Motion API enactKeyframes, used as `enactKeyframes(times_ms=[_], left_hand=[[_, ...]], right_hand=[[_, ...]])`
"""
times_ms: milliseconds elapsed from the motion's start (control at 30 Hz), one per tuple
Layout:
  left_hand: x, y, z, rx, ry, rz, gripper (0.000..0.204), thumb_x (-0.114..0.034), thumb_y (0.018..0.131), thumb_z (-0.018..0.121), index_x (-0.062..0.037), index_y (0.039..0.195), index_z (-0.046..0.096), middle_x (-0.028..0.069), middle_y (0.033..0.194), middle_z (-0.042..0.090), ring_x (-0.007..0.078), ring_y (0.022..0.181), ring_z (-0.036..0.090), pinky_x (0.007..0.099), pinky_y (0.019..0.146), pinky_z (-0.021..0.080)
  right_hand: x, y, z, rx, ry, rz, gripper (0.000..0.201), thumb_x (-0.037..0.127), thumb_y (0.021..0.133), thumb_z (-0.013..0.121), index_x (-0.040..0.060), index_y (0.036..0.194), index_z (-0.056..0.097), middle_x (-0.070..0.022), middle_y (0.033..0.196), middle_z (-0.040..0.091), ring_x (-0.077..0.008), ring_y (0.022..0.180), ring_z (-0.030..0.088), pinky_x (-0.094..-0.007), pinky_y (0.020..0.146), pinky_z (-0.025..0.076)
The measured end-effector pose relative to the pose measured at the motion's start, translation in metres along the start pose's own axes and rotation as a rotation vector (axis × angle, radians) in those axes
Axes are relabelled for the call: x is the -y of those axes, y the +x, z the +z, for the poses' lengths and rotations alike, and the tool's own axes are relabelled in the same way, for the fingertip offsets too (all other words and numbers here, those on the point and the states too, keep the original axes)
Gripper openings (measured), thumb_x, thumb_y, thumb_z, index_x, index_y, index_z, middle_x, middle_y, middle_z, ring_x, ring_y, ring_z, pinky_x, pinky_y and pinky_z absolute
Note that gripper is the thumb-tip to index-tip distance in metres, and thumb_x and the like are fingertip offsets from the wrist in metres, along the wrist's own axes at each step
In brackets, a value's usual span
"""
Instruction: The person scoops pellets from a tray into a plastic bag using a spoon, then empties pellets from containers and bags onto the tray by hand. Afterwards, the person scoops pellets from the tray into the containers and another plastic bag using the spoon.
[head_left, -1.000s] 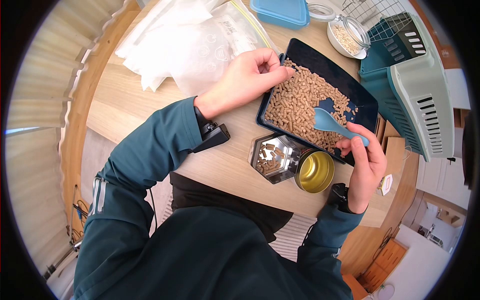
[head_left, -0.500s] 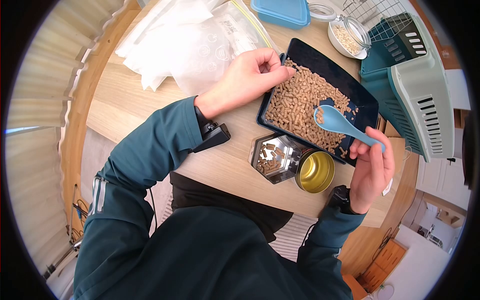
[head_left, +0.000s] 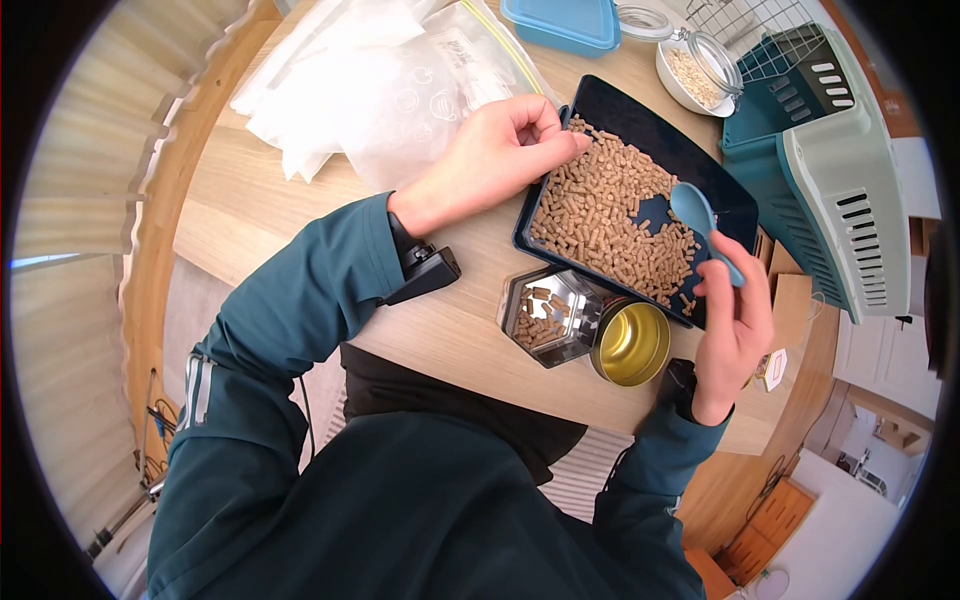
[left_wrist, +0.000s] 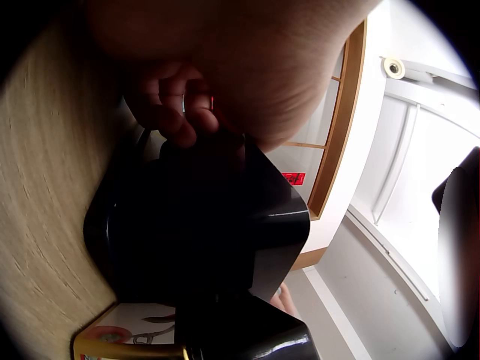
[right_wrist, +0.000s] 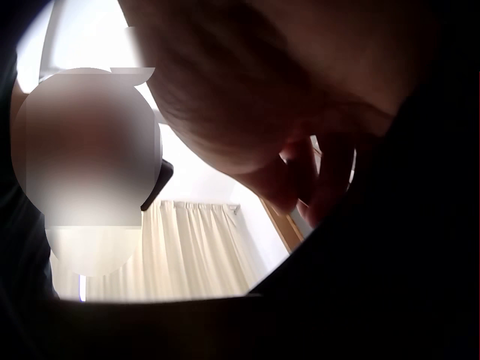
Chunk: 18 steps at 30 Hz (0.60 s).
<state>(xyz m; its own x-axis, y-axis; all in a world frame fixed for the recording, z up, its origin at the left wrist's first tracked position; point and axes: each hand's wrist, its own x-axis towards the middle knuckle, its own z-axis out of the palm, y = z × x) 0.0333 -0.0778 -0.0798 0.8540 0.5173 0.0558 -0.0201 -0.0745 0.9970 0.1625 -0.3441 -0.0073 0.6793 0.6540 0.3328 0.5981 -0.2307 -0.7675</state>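
My left hand [head_left: 495, 150] grips the near-left rim of a dark blue litter tray [head_left: 608, 100], thumb on top and fingers curled at the edge. In the left wrist view those fingers [left_wrist: 180, 124] lie against the tray's dark outer wall [left_wrist: 202, 210]. Brown wood pellets [head_left: 595, 215] cover much of the tray floor, with a bare patch right of the middle. My right hand [head_left: 735, 325] pinches the handle of a blue spoon [head_left: 692, 206], whose bowl is tilted over the tray's right part. The right wrist view shows mostly dark palm; the spoon is hidden there.
Before the tray stand a hexagonal clear container [head_left: 575, 350] with several pellets and a gold-lined tin [head_left: 632, 345]. Zip bags [head_left: 350, 90] lie at left. Behind are a blue lidded box [head_left: 565, 25], a white bowl of flakes [head_left: 680, 98] and a pet carrier [head_left: 835, 170].
The spoon dipped into the pellets, rose with a few in its bowl, then shifted toward the tray's far right side and tilted. My left hand stays at the rim.
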Motion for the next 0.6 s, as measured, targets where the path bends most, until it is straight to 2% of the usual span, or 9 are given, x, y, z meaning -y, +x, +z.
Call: enactKeyframes(times_ms=[33,67,133,200,267,300,367,600], left_hand=[[-0.001,0.000,0.000,0.001,0.017,-0.004,0.025,-0.020,0.102,0.072,-0.0044,0.087,0.060,-0.0007,0.090,0.070,0.0020,0.089,0.063,0.0192,0.075,0.049],[0.000,0.000,0.001,0.002,0.017,-0.004,0.025,-0.020,0.102,0.072,-0.0044,0.087,0.060,-0.0007,0.090,0.070,0.0020,0.089,0.063,0.0192,0.075,0.049],[0.003,0.001,0.001,-0.009,-0.016,0.011,0.026,-0.020,0.101,0.073,-0.0050,0.086,0.059,-0.0025,0.087,0.068,0.0008,0.085,0.060,0.0188,0.072,0.047],[0.001,0.000,0.000,-0.013,0.008,0.003,0.026,-0.020,0.101,0.073,-0.0052,0.086,0.059,-0.0030,0.086,0.067,0.0004,0.084,0.060,0.0187,0.071,0.046],[-0.001,0.000,0.000,-0.010,0.030,-0.003,0.026,-0.020,0.101,0.073,-0.0053,0.086,0.059,-0.0034,0.085,0.066,0.0000,0.083,0.059,0.0186,0.069,0.045],[-0.003,-0.001,0.000,-0.008,0.041,-0.007,0.026,-0.021,0.101,0.073,-0.0056,0.085,0.059,-0.0039,0.085,0.066,-0.0002,0.082,0.058,0.0186,0.069,0.044],[-0.003,-0.001,0.000,-0.004,0.053,-0.011,0.026,-0.021,0.101,0.073,-0.0058,0.085,0.059,-0.0043,0.084,0.066,-0.0005,0.080,0.057,0.0187,0.068,0.044],[0.000,-0.001,0.001,-0.009,-0.003,0.012,0.026,-0.021,0.101,0.073,-0.0061,0.085,0.059,-0.0048,0.084,0.065,-0.0009,0.081,0.056,0.0184,0.068,0.044]], right_hand=[[-0.007,0.003,0.002,0.025,-0.109,-0.097,0.023,0.000,0.098,0.069,-0.0002,0.121,0.073,-0.0043,0.094,0.063,-0.0120,0.079,0.057,-0.0250,0.069,0.044],[-0.005,0.003,0.002,0.024,-0.110,-0.096,0.023,0.000,0.098,0.069,-0.0002,0.121,0.073,-0.0043,0.094,0.063,-0.0120,0.079,0.057,-0.0250,0.069,0.044],[0.001,0.002,0.002,0.151,-0.123,-0.065,0.023,0.000,0.098,0.069,-0.0006,0.120,0.073,-0.0053,0.094,0.064,-0.0122,0.079,0.056,-0.0254,0.069,0.043],[0.002,0.001,-0.002,0.189,-0.098,-0.067,0.024,0.000,0.097,0.069,-0.0009,0.120,0.073,-0.0058,0.095,0.065,-0.0121,0.081,0.058,-0.0249,0.071,0.044],[0.000,-0.001,-0.006,0.243,0.089,0.016,0.024,0.001,0.098,0.069,-0.0018,0.121,0.073,-0.0056,0.097,0.067,-0.0123,0.084,0.063,-0.0243,0.073,0.046],[0.000,-0.002,-0.007,0.241,0.088,0.015,0.024,0.001,0.098,0.069,-0.0018,0.121,0.073,-0.0056,0.097,0.067,-0.0123,0.084,0.063,-0.0243,0.073,0.046],[-0.001,-0.003,-0.009,0.226,0.239,0.143,0.024,0.006,0.102,0.066,-0.0025,0.123,0.072,-0.0055,0.095,0.069,-0.0129,0.086,0.067,-0.0243,0.074,0.049],[-0.005,0.000,-0.013,0.111,0.338,0.205,0.027,0.015,0.106,0.062,-0.0037,0.125,0.070,-0.0072,0.088,0.070,-0.0134,0.082,0.068,-0.0250,0.074,0.049]])
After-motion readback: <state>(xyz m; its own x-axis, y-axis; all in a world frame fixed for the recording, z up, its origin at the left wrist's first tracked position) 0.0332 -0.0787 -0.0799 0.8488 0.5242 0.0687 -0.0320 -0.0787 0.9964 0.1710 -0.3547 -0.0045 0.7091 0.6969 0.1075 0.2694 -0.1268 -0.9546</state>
